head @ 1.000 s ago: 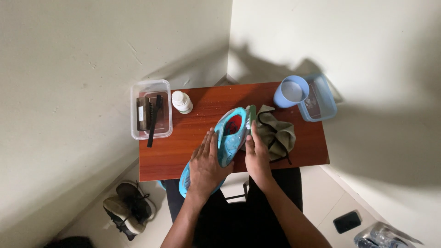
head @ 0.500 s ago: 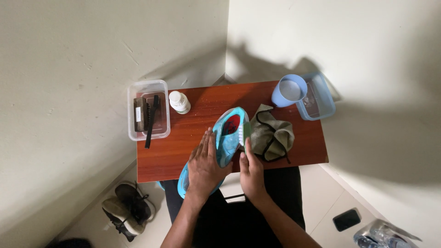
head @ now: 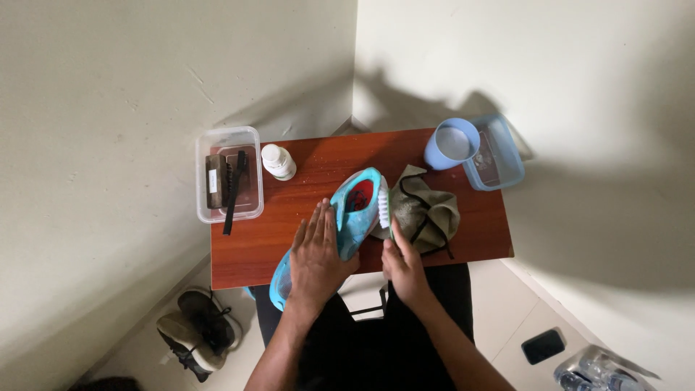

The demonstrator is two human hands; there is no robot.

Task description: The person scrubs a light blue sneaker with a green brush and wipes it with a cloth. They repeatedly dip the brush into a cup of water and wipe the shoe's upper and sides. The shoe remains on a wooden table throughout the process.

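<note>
A light blue shoe point(head: 355, 206) with a red inside lies diagonally on the small wooden table point(head: 318, 174), its toe hanging over the near edge. My left hand point(head: 317, 257) presses flat on the shoe's middle, fingers spread. My right hand point(head: 402, 264) grips a brush point(head: 384, 210) with white bristles, and the bristles rest against the shoe's right side near the heel. An olive cloth point(head: 428, 213) with a black lace on it lies just right of the brush.
A clear plastic box point(head: 228, 174) holding a brush and a dark stick sits at the table's left end. A white bottle point(head: 278, 161), a blue cup point(head: 452, 143) and a blue-tinted container point(head: 499, 156) stand along the back. Dark shoes point(head: 199, 333) and a phone point(head: 544, 345) lie on the floor.
My right hand drew back toward me between the earlier frames, then pushed the brush forward again along the shoe's side. The left hand stayed on the shoe.
</note>
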